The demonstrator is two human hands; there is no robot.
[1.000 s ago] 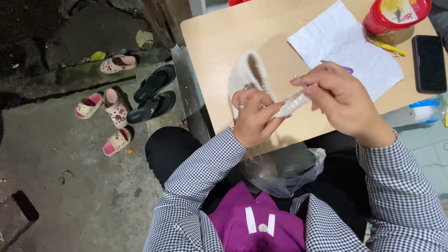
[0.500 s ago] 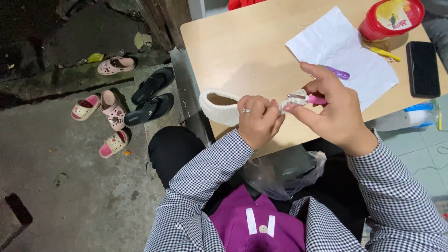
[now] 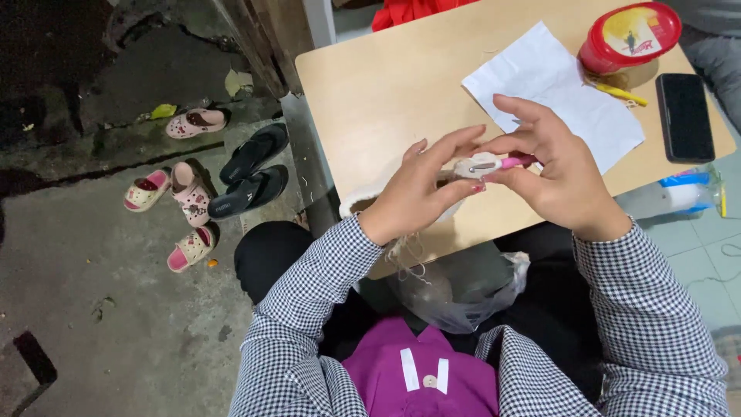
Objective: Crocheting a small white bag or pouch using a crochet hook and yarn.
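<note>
My left hand sits at the near edge of the wooden table, with a white crocheted piece tucked under its palm. Its thumb and forefinger reach up to a small white and pink tool. My right hand pinches that tool by its pink end, just above the table. Loose pale yarn strands hang from under my left hand over the table edge. Most of the crocheted piece is hidden by my left hand.
On the table lie a white paper sheet, a red round tin, a yellow pen and a black phone. A clear plastic bag rests in my lap. Black flip-flops and small pink sandals lie on the concrete floor at left.
The crocheted piece came down from an upright hold to the table edge under my left hand. My left fingers spread toward the tool, and both hands shifted slightly right.
</note>
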